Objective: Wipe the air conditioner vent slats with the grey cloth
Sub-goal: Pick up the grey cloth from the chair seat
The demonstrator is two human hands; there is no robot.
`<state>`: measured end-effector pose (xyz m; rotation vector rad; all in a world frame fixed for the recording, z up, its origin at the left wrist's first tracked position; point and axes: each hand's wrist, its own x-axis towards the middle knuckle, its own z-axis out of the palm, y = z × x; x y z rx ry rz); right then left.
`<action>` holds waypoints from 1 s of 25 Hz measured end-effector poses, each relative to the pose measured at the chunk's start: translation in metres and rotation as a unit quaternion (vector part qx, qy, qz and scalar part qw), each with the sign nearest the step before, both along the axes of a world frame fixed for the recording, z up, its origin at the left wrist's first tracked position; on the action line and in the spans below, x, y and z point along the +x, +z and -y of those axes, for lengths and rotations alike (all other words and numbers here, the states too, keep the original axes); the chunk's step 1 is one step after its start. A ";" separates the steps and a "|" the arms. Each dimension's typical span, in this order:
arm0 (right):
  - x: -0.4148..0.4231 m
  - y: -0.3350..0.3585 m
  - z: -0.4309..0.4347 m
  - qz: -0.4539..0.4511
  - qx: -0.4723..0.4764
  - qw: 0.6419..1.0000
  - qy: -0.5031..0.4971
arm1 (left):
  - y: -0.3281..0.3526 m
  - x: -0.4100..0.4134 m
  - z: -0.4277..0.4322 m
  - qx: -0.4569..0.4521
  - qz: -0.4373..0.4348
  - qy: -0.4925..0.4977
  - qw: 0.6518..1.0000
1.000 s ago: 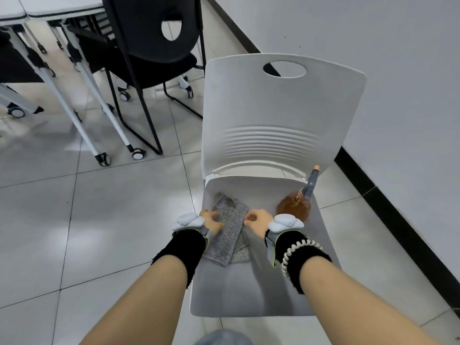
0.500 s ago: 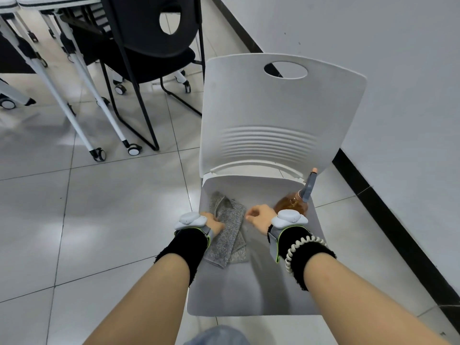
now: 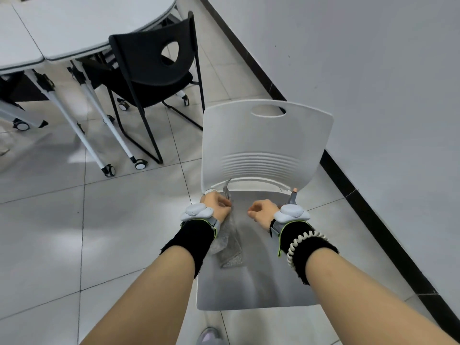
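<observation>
The grey cloth [image 3: 227, 239] hangs from my left hand [image 3: 216, 204], which is closed on its upper part above the seat of a white plastic chair [image 3: 263, 145]. One corner of the cloth sticks up past my fingers and its lower end trails on the seat. My right hand [image 3: 262, 209] hovers over the seat a little to the right, fingers loosely curled and holding nothing. No air conditioner vent is in view. Both wrists carry black bands with white sensor pods.
A spray bottle nozzle [image 3: 292, 196] pokes up behind my right wrist at the seat's back right. A white wall [image 3: 373, 83] with black skirting runs along the right. A black chair [image 3: 151, 70] and wheeled white tables [image 3: 74, 28] stand at the back left on tiled floor.
My left hand has gathered the cloth and lifted it off the seat. My right hand has let go of the cloth. The view has tilted up and back.
</observation>
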<state>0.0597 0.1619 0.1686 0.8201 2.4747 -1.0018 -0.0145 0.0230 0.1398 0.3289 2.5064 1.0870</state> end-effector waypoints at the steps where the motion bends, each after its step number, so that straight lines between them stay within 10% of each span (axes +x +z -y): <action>1: -0.002 0.016 -0.002 -0.009 -0.001 1.000 -0.008 | 0.021 -0.003 -0.002 0.002 -0.005 -0.010 1.000; 25: 0.015 0.367 -0.115 -0.267 0.137 0.938 -0.174 | 0.441 -0.016 -0.117 0.104 -0.118 -0.329 0.931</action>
